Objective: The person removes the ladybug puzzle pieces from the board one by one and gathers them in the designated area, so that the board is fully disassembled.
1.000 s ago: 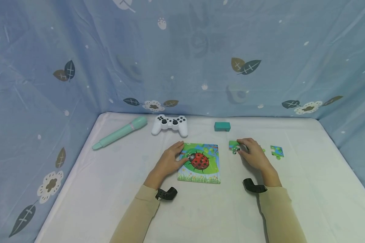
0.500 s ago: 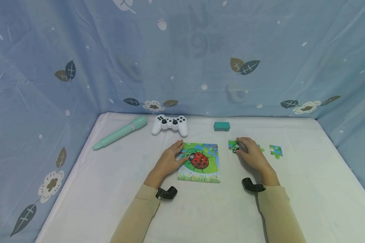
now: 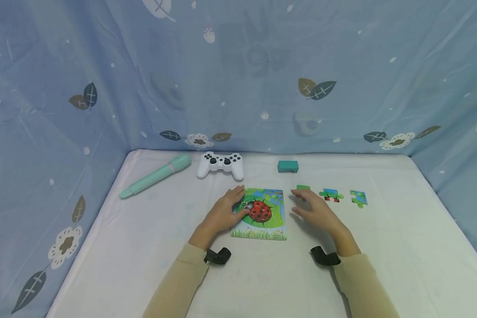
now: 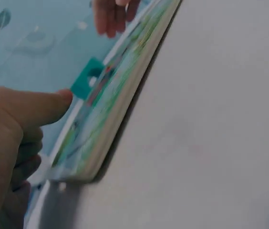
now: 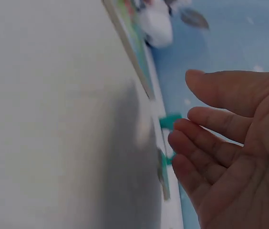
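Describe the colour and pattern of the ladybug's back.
The ladybug's back on the puzzle is red with black spots, clearest in the head view.

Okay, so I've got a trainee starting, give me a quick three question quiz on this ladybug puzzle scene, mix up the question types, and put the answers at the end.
1. Count: in the head view, how many loose puzzle pieces lie to the right of the ladybug puzzle?
2. True or false: the right hand is holding one of those pieces.
3. Fill in the blank: along the far side of the table, the white game controller lies between the mint-green tube and the ____.

Key:
1. Three.
2. False; its thumb and fingers are apart with nothing between them.
3. Teal block.
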